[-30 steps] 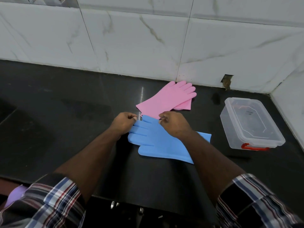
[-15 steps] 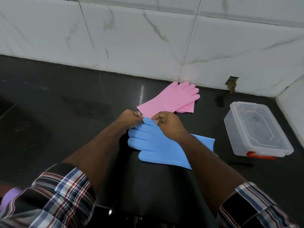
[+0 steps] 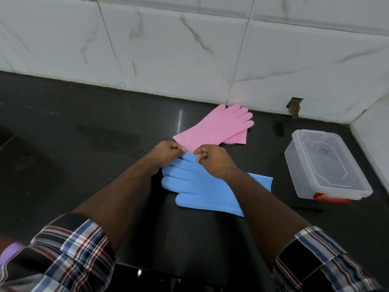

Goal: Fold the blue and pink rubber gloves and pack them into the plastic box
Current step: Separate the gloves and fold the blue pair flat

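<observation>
The blue gloves (image 3: 208,187) lie flat on the black counter, fingers pointing left, cuff to the right. The pink gloves (image 3: 214,128) lie just behind them, fingers toward the wall, stacked one on the other. My left hand (image 3: 167,152) and my right hand (image 3: 212,159) are side by side at the far edge of the blue gloves, near the pink cuff. Both pinch that blue edge between thumb and fingers. The clear plastic box (image 3: 325,165) with a red latch stands at the right, its lid on.
The black counter (image 3: 84,144) runs left and toward me. A white marble-tiled wall (image 3: 189,49) closes the back, and another wall stands at the right past the box. A small hole (image 3: 293,105) shows in the back wall tile.
Both hands have shifted slightly toward the pink cuff and closed their pinch on the blue glove's far edge. The gloves and box lie where they were.
</observation>
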`<action>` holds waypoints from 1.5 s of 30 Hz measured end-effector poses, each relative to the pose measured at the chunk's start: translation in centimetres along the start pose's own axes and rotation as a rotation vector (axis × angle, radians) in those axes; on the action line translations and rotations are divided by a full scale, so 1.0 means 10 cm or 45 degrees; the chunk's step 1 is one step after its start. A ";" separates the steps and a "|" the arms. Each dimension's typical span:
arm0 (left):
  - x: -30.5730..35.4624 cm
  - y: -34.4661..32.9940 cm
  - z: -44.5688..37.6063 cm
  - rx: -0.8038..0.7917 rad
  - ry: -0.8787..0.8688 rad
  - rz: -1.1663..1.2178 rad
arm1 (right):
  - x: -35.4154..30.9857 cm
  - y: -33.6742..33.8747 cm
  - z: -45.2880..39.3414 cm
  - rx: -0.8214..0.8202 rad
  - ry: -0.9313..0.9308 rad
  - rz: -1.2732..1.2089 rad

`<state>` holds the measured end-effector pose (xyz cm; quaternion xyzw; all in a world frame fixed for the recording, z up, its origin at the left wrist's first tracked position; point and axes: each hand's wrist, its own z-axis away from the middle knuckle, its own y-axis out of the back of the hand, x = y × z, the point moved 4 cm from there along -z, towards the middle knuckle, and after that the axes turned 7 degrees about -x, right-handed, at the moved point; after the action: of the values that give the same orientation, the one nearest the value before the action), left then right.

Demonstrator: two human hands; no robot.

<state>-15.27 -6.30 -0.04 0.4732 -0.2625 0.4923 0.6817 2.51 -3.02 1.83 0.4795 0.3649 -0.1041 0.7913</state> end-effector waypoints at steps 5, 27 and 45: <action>-0.02 -0.03 -0.01 -0.058 -0.054 -0.095 | -0.02 0.03 0.05 -0.057 -0.008 0.088; -0.08 -0.16 -0.01 0.250 0.083 -0.478 | 1.01 0.82 0.89 -0.194 -0.467 -0.243; 0.09 -1.24 0.57 -0.122 -0.440 -1.505 | 1.17 0.71 1.14 0.032 -0.458 0.553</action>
<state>-2.94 -11.92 -1.72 0.5806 -0.0844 -0.0649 0.8072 19.95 -6.64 1.88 0.5301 0.1060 -0.0198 0.8411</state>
